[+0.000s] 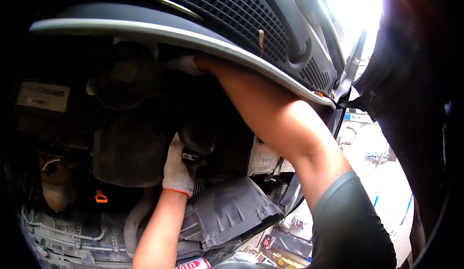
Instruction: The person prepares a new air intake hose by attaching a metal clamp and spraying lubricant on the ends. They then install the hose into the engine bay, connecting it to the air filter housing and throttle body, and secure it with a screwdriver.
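Note:
My left hand point(177, 168), in a whitish work glove with an orange cuff edge, reaches into the dark engine bay. It is closed against the side of a rounded black duct point(197, 138), and its fingertips are partly hidden. A shiny metal band point(190, 157) shows beside this glove. My right hand point(186, 65), gloved too, reaches far back under the edge of the windshield cowl point(232, 15). Deep shadow hides its fingers and whatever they touch. The bare right forearm crosses above the battery-like light box point(262, 157).
A ribbed black air box point(232, 215) sits in front of the duct. An orange dipstick loop point(101, 197) stands near the engine cover point(129, 155). A curved pipe point(134, 220) runs down beside my left forearm. At right, the raised hood point(425, 109) bounds the space. A red-and-white can point(194, 263) shows at the lower edge.

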The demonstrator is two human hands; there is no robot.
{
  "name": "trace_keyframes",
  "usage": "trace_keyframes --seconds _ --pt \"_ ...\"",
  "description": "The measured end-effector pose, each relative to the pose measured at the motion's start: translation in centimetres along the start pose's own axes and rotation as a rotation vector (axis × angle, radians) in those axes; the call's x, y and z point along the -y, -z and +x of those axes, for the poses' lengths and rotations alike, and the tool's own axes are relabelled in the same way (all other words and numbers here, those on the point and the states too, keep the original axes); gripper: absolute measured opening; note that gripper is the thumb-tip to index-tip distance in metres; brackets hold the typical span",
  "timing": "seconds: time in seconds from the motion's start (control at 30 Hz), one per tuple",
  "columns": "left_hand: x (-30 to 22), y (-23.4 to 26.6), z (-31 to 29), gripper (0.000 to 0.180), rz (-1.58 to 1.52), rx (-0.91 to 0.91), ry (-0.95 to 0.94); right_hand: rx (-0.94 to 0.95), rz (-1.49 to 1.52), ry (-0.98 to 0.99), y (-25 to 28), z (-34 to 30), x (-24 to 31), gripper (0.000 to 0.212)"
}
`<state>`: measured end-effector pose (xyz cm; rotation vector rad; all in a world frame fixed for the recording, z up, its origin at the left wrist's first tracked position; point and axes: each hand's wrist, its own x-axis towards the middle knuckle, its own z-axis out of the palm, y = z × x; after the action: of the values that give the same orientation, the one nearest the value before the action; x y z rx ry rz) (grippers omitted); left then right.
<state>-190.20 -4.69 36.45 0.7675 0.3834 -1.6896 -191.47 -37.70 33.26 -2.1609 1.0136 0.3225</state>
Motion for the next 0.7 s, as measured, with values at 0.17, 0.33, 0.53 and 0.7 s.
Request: trace_keyframes --seconds 0.17,0.33,0.53,0.7 --pt "-0.7 -1.9 -0.9 0.051 0.059 -0.074 0.002 0.013 -0.007 -0.023 0.2 -1.3 0.2 0.074" --pt "-0.6 -3.1 -1.3 0.057 0.029 -0.036 -0.070 0.007 -0.034 -0.022 1.0 -1.6 0.9 0.073" --pt "-0.6 -3.2 -1.6 0.055 0.117 -0.102 -0.068 -0.005 -0.065 -0.008 1.7 -1.9 2.5 0.071" --pt "-0.8 -3.0 -1.2 0.065 0.125 -0.145 -0.056 -0.018 -0.101 -0.033 1.3 -2.5 3.0 0.070"
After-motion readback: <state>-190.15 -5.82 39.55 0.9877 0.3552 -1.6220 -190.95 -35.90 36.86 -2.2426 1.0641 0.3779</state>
